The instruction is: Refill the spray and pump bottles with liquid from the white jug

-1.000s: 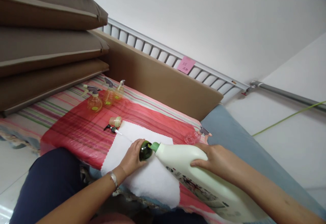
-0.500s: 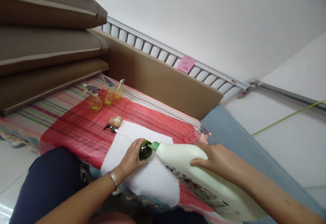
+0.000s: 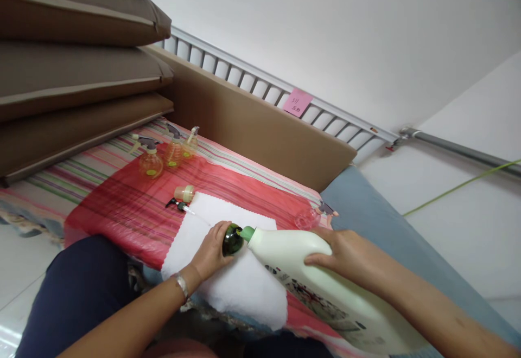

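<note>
My left hand (image 3: 211, 250) is wrapped round a small dark green bottle (image 3: 232, 240) standing on a white cloth (image 3: 240, 282). My right hand (image 3: 344, 255) grips a big white jug (image 3: 321, 287) lying tilted, with its green spout (image 3: 246, 233) held against the mouth of the small bottle. The cloth lies on a red plastic sheet (image 3: 134, 206) over a striped cover.
Three small amber spray bottles (image 3: 151, 160) stand at the far left of the red sheet. A black pump head (image 3: 176, 204) and a pale cap (image 3: 184, 193) lie beside the cloth. A clear bottle (image 3: 307, 218) lies further right. Brown cushions (image 3: 81, 59) are stacked at left, before a brown board (image 3: 260, 130).
</note>
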The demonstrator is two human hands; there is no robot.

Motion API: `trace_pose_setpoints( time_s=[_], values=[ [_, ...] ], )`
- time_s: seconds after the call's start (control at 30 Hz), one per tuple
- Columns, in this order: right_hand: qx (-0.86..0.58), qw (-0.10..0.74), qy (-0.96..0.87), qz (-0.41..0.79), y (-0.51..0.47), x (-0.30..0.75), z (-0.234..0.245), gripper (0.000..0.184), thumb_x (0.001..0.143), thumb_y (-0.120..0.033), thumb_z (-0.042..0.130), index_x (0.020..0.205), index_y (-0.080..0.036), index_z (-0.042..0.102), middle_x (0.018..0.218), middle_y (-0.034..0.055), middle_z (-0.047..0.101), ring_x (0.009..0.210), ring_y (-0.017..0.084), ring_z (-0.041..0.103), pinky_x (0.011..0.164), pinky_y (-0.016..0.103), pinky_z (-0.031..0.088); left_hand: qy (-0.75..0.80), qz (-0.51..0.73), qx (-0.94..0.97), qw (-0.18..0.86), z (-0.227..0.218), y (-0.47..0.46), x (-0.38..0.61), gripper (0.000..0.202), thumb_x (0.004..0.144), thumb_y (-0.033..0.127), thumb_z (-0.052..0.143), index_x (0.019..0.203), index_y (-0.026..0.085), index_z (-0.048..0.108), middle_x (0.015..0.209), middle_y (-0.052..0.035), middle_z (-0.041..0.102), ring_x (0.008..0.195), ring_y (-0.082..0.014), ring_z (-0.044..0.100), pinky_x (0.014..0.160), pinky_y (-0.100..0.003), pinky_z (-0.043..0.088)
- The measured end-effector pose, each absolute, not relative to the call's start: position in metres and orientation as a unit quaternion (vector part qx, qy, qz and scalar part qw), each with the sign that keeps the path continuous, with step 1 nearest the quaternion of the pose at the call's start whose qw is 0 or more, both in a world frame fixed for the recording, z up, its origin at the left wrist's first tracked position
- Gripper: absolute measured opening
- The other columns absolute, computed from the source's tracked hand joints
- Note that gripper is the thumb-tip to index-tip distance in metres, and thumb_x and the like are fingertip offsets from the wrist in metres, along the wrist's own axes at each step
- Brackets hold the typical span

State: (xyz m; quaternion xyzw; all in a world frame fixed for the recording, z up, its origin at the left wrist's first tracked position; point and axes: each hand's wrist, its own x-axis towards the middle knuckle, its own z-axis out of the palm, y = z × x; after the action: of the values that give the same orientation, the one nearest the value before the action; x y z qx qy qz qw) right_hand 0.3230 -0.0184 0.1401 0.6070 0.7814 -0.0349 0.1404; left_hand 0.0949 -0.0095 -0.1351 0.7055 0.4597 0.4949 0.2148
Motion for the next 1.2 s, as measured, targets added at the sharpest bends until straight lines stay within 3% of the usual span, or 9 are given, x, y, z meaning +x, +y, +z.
trace_pose_setpoints(
  time_s=[1.2],
  values=[
    [0.606,0.158,0.779,-0.037,-0.0182,0.3211,0.1425,0.039,0.074,-0.049,0.061,0.103,-0.023,0.065,0.089,0.0084,0.071,0.082,0.029,0.064,0.065,0.033,0.043,0.458,0.491,0.707,0.221,-0.1338,-0.0094,0.0942,0.083,0.059,0.011,0.069,0.132,0.023,0.032,0.130,-0.0134,0.045,0.123,-0.0312,0.043,0.105,-0.053,0.035]
  ],
)
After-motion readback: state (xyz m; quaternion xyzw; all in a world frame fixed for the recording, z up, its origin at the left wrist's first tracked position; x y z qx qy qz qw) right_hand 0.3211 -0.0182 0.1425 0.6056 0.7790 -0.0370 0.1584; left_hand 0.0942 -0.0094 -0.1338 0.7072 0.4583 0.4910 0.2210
